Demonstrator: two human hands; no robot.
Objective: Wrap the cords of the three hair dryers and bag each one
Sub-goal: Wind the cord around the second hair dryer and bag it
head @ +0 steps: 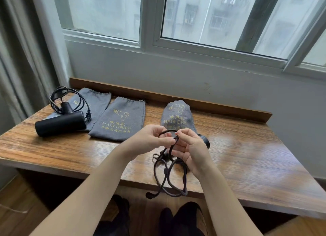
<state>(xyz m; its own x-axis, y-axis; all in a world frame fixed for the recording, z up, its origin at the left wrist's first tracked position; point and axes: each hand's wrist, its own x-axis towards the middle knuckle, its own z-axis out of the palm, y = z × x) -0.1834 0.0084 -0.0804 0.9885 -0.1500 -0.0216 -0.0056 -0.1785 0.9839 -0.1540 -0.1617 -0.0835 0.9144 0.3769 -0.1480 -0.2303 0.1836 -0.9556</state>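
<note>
desk: wooden, under window; landmark for all below.
full bag: desk back-centre, bulging, likely one dryer already bagged.
flat bag: left of full bag, empty, laid ready.
second flat bag: far left, partly under loose dryer.
loose dryer: desk left, cord coiled loosely behind, plug beside; not yet bagged.
held dryer: desk centre-front, mostly hidden behind right hand.
left hand: fingers pinching cord loop to keep coil shape.
right hand: fingers curled round held cord, feeding loops.
slack: hanging past desk front edge, still unwrapped.
</note>
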